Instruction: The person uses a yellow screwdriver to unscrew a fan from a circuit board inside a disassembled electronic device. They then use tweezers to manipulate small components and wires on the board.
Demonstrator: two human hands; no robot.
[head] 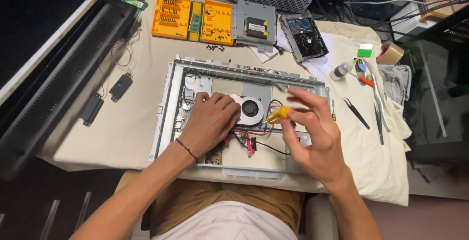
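My left hand (pixel 210 120) lying flat and released on the board (pixel 188 110) beside the fan (pixel 250 108), my right hand (pixel 312 132) pinching a yellow screwdriver (pixel 278 115) above the chassis (pixel 168 103)

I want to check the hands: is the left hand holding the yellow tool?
No, the yellow tool is in the right hand, while the left hand rests flat on the metal chassis beside the round fan.

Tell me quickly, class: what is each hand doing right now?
Left hand: open, palm down on the circuit board beside the cooling fan.
Right hand: closed on a yellow-handled screwdriver.
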